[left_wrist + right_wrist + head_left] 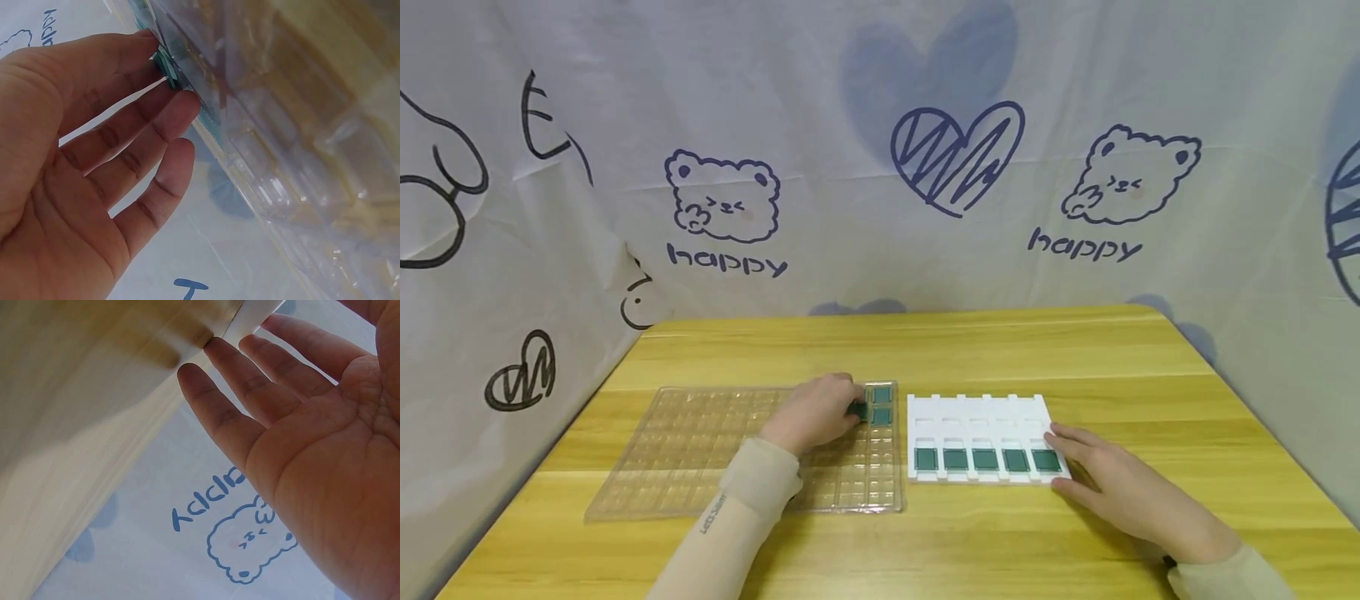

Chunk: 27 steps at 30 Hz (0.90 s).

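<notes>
My left hand (816, 410) reaches over the right end of a clear plastic tray (700, 454) divided into many small pockets. Its thumb and fingertips pinch a small green square chip (165, 67), partly hidden by the fingers. Two more green chips (882, 416) lie in pockets just right of these fingertips. To the tray's right is a white slotted holder (977, 408) with a row of several green chips (984, 459) along its near side. My right hand (1112, 483) rests at the holder's right end, fingers nearly straight and fingertips at its edge.
Both the tray and the holder lie flat on a yellow wood-grain table (985, 542), a narrow gap between them. White cloth (850, 250) with drawn bears and hearts hangs behind the table and along its sides.
</notes>
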Tool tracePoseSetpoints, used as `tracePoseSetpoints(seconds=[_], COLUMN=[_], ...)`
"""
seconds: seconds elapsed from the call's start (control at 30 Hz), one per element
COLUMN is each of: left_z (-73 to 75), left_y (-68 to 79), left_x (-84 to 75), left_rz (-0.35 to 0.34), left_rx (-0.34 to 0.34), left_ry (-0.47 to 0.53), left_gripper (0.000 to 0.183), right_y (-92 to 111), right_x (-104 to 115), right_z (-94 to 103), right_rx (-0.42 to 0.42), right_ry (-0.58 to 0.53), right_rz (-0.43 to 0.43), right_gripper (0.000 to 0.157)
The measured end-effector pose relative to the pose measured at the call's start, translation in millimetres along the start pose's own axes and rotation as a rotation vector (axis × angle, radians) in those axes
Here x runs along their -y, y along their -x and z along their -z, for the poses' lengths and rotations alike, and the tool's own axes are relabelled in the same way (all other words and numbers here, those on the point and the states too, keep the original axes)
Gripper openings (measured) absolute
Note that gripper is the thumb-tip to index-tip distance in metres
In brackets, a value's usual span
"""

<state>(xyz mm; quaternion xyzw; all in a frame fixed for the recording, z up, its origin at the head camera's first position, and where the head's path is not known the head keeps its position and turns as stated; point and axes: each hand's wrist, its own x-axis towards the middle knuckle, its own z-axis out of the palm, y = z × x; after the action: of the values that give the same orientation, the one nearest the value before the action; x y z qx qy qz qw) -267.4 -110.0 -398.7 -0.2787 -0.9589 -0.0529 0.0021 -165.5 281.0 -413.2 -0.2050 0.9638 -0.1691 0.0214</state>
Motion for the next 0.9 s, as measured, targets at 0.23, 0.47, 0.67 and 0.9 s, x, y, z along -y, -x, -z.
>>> tracePoseSetpoints(seconds=[0.23, 0.47, 0.67, 0.9], left_z=[-1.0, 1.3, 2.4, 3.0], left_y=[0.5, 2.6, 3.5, 4.1], left_x=[0.7, 0.4, 0.5, 1.1], left_rz=[-0.004, -0.003, -0.013, -0.006], left_rx=[0.004, 0.015, 0.011, 0.025], left_ry=[0.002, 0.044, 0.069, 0.080], left_gripper=[0.008, 0.008, 0.005, 0.009], right_y=[0.4, 1.3, 1.1, 1.0], right_x=[0.6, 0.7, 1.4, 1.0], right_z=[-1.3, -2.0, -2.0, -2.9], right_rx=[-0.001, -0.014, -0.024, -0.043], right_ry=[0.017, 0.025, 0.032, 0.038], right_rz=[-0.001, 0.013, 0.016, 0.024], right_gripper=[0.055, 0.056, 0.056, 0.056])
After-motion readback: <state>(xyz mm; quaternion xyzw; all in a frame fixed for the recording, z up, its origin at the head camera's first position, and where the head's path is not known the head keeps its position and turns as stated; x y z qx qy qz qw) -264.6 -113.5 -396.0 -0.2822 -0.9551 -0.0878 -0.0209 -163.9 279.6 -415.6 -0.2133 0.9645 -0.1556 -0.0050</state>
